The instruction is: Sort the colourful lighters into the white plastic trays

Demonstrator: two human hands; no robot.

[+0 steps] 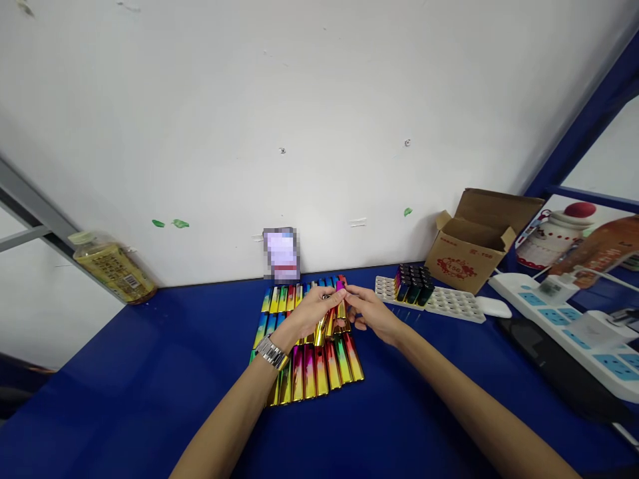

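Note:
Rows of shiny casings (pixel 309 372), flat and narrow, with metallic colours fading to gold, lie side by side on the blue table (pixel 164 392). Above the far rows, my left hand (pixel 314 311) pinches one purple-and-gold casing (pixel 341 307) between thumb and fingers. My right hand (pixel 372 311) meets it from the other side, its fingertips closed on the same casing near its upper end. Several gold casings poke out under my left hand, and parts of the middle rows are hidden by both hands. A metal watch (pixel 272 352) is on my left wrist.
Dark, upright casings (pixel 415 285) stand grouped on a white tray with holes (pixel 455 303) at right. Behind are an open cardboard box (pixel 462 256), a power strip (pixel 574 332) and a black flat device (pixel 554 366). A phone (pixel 283 256) leans on the wall; a bottle (pixel 114 269) stands left.

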